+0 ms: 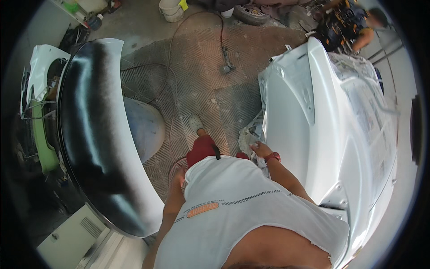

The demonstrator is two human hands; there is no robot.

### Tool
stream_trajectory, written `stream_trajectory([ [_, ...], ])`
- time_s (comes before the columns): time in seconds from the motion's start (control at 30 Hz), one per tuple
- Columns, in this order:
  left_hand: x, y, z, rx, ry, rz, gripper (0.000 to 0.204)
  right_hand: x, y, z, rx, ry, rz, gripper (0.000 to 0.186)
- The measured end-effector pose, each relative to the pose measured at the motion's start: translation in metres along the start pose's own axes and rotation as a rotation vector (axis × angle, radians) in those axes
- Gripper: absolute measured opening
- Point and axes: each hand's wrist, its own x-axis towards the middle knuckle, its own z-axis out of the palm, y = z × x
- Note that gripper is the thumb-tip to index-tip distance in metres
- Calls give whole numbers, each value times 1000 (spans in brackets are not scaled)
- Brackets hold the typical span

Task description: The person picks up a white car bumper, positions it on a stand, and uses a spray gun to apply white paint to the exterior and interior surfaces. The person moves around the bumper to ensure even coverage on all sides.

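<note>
My right hand (pixel 260 149), with a red watch at the wrist, has curled fingers beside crumpled masking sheeting (pixel 250 134) on a silver-white car body (pixel 295 143); I cannot make out what it grips, if anything. My left hand (pixel 180 175) is low at my left hip, near a red hose (pixel 171 168), its fingers blurred and partly hidden. On the left a curved car panel (pixel 96 134), mottled black and white, rests raised beside a bluish rounded drum (pixel 145 125).
Another person (pixel 340 27) works at the car's upper right. A hose with a dark tool (pixel 226 67) lies on the mesh-covered floor. A bucket (pixel 170 11) and wheel (pixel 248 15) are at the back. White and green parts (pixel 42 71) stand behind the left panel, above a cream cabinet (pixel 62 242).
</note>
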Motion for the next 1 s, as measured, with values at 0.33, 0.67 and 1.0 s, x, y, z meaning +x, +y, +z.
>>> stream_trajectory([
  [0.33,50,264,-45,98,96,245,52,125,-100,-146,-19,92,-75,79],
  [0.67,42,361,42,38,292,77,49,336,-198,-235,-300,-71,-183,75],
  [1.0,96,499,161,553,136,271,48,627,-257,-263,-672,-78,-391,58],
])
